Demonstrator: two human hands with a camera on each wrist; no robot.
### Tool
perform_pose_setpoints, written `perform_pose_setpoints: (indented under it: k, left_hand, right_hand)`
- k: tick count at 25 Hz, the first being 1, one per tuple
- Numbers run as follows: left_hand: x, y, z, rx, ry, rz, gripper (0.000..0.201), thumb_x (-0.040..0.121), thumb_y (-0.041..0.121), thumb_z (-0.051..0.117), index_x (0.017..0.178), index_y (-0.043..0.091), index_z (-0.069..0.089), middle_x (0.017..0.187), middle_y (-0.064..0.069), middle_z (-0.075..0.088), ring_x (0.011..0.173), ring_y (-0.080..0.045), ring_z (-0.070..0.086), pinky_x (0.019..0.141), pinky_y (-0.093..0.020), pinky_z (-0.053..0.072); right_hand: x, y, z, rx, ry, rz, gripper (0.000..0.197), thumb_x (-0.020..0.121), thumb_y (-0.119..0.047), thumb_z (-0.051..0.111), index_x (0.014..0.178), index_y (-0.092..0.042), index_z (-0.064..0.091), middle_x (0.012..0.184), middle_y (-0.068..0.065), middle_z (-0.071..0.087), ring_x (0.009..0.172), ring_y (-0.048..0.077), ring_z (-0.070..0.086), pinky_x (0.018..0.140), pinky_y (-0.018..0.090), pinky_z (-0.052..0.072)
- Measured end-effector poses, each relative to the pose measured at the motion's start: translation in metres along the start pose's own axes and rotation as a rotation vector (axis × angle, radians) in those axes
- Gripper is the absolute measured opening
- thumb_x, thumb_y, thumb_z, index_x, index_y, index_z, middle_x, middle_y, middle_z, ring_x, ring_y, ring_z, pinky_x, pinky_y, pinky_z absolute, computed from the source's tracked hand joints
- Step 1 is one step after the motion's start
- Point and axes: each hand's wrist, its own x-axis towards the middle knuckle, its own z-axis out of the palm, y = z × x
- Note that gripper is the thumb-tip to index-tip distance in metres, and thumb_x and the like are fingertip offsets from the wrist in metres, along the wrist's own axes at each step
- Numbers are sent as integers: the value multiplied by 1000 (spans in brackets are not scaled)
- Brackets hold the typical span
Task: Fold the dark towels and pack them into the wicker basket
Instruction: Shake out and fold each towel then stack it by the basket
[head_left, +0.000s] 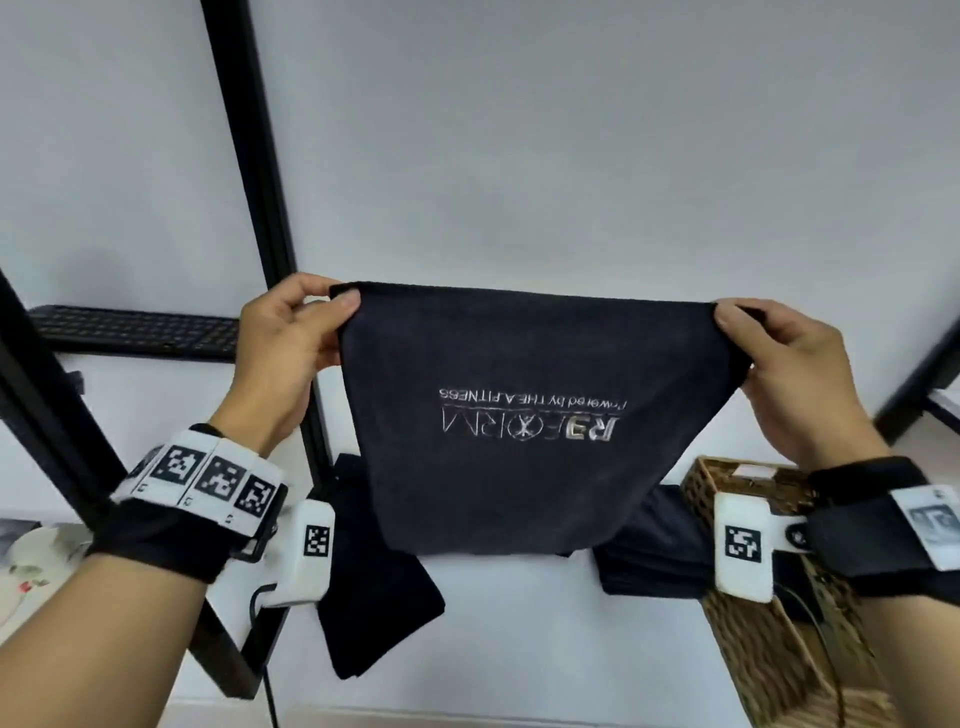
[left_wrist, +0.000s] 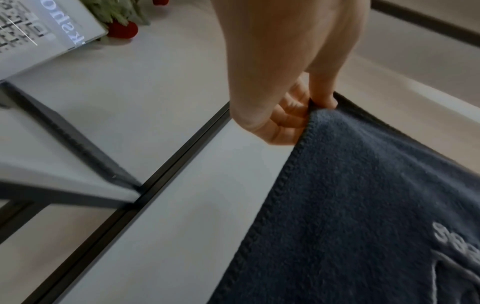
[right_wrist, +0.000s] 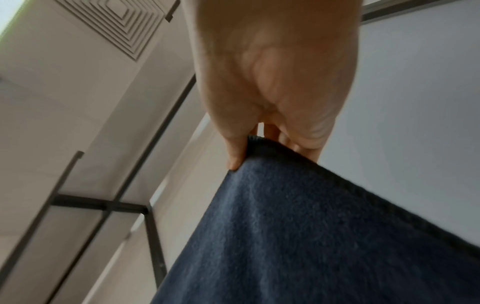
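1. I hold the dark navy fleece towel with a silver printed logo in the air at the centre of the head view, stretched by its two top corners. I judge this keeps the top edge taut and level so the cloth hangs flat, ready for a fold.
2. The logo reads upside down and mirrored from my side, so the print seems to face away or show through; I cannot tell which.
3. My left hand, at centre left, pinches the left corner: in the left wrist view the thumb presses the hem against curled fingers.
4. My right hand, at centre right, pinches the opposite corner the same way; the right wrist view shows the corner caught between thumb and fingers. The two hands are well apart, a towel's width between them.
5. Below the towel's hanging edge, two more dark cloths lie on the white desk: one folded dark towel at lower centre left, another dark towel pile just beside the basket.
6. The brown woven wicker basket stands at lower right, partly hidden by my right wrist, near for packing. Its contents I cannot make out.
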Motion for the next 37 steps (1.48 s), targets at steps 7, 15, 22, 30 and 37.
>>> perform_pose_setpoints:
  k: [7, 15, 22, 30, 37]
  left_hand:
    - [-17, -231, -20, 379, -41, -613, 10, 86, 6, 69, 76, 9, 69, 74, -8, 68, 75, -25, 64, 64, -30, 57]
    - [-36, -433, -17, 923, -93, -922, 12, 85, 13, 70, 79, 3, 73, 81, -16, 71, 79, -30, 69, 75, -35, 57]
    - [-11, -483, -3, 958, -53, -776, 10, 85, 16, 70, 84, 6, 71, 79, -7, 65, 82, -22, 60, 77, -23, 38]
    - [-13, -504, -7, 889, -169, -895, 11, 79, 15, 76, 71, 16, 70, 72, -1, 68, 76, -19, 63, 81, -27, 49]
    - [-30, -466, -11, 805, -306, -860, 14, 80, 14, 76, 69, 22, 72, 71, 2, 70, 74, -17, 65, 82, -28, 51]
  right_hand:
    - [-40, 246, 4, -631, -223, 398, 11, 88, -17, 67, 90, -12, 77, 88, 0, 75, 88, 16, 68, 80, 32, 53]
    - [-85, 459, 29, -980, -411, 744, 16, 91, -22, 62, 85, -12, 72, 88, 10, 72, 88, 28, 66, 73, 27, 46]
    - [-54, 520, 52, -934, -186, 634, 17, 89, -19, 65, 94, -5, 74, 104, 11, 66, 100, 26, 61, 87, 23, 40]
    - [-37, 510, 58, -860, -205, 663, 15, 89, -20, 66, 93, -9, 75, 95, 8, 73, 92, 23, 66, 76, 19, 39]
    - [-36, 438, 50, -804, -175, 533, 15, 89, -22, 67, 94, -11, 75, 92, 0, 66, 89, 14, 61, 84, 19, 39]
